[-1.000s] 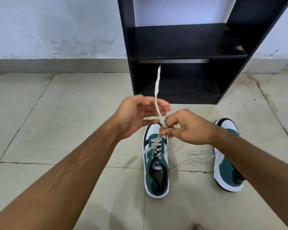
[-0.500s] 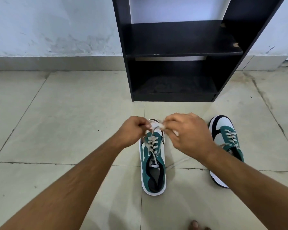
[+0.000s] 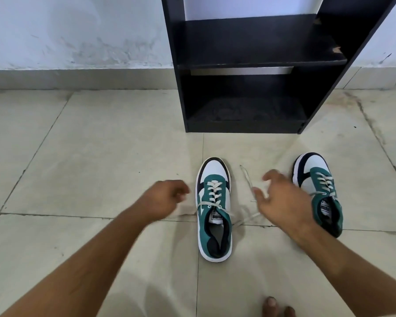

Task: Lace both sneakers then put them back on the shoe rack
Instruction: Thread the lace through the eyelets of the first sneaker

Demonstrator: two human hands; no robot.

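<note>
Head view looks down on a tiled floor with two sneakers and both bare hands low in the frame. At centre stands the left sneaker, toe pointing to the top of the frame, laced in criss-cross rows with pale laces. The left hand hangs just to the left of it, fingers loosely curled and blurred; whether it pinches a lace end I cannot tell. The right hand hovers between the two shoes with fingers spread wide and nothing gripped. A loose lace end runs on the floor from the centre shoe's top eyelets, passing under the right hand and pointing toward the upper right of the shoe. At the right of the frame lies the right sneaker, also laced, its heel partly hidden behind the right wrist.

Both shoes are teal and white with dark navy trim, white soles and a black-and-white label on the tongue. The centre shoe's opening is clear, its grey insole showing.

A black shoe rack stands at the top centre against a pale wall, with an upper shelf and a lower shelf, both bare and open to the front. Bare tiles lie between the rack's base and the shoe toes. Toes of a foot show at the bottom edge, right of centre.
</note>
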